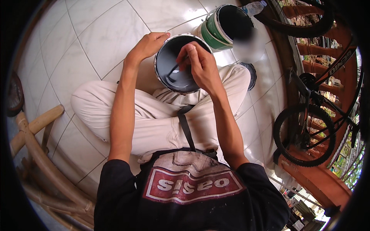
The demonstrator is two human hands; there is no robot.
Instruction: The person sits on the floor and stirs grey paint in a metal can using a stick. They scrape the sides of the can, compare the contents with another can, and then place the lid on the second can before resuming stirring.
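Note:
A bucket (165,79) of dark grey paint stands in front of me, between my bent legs in pale trousers. My left hand (150,46) is closed on the upper-left part of its rim. Over the bucket, my right hand (198,65) grips a dark stick (171,73) whose lower part reaches down into the paint. Where that stick ends under the surface cannot be seen.
Another green-and-white bucket (210,32) stands behind, with a plastic bottle (254,7) beside it and a round dark object (251,77) below on the tiles (92,34). A bicycle (304,115) lines the right side; a bamboo frame (38,146) is at left.

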